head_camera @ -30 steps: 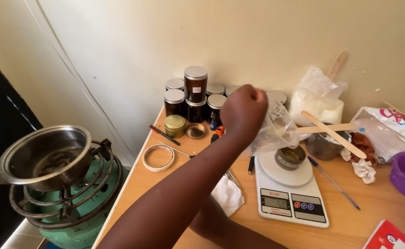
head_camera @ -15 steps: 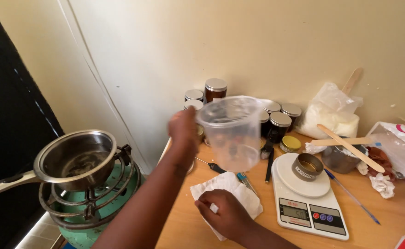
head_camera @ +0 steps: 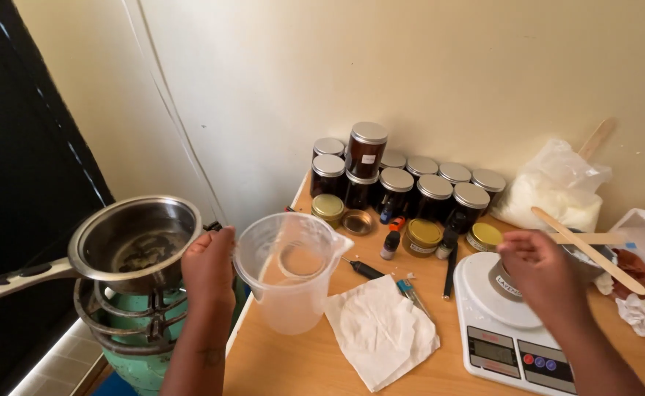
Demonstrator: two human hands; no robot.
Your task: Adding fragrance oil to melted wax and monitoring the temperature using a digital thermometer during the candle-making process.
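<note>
Clear plastic jug [head_camera: 291,271] upright at the table's left edge, gripped by the left hand [head_camera: 209,270].

Right hand [head_camera: 539,275] closes over a small tin [head_camera: 504,282] on the kitchen scale [head_camera: 509,330]. White tissue [head_camera: 381,330] between the hands; steel saucepan [head_camera: 128,242] just left of the left hand; dark jars [head_camera: 399,180] beyond.

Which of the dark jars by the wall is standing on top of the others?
The tallest-sitting dark jar with a silver lid, near the left end of the group. It is stacked on the jars below, while all the others stand on the table.
</note>
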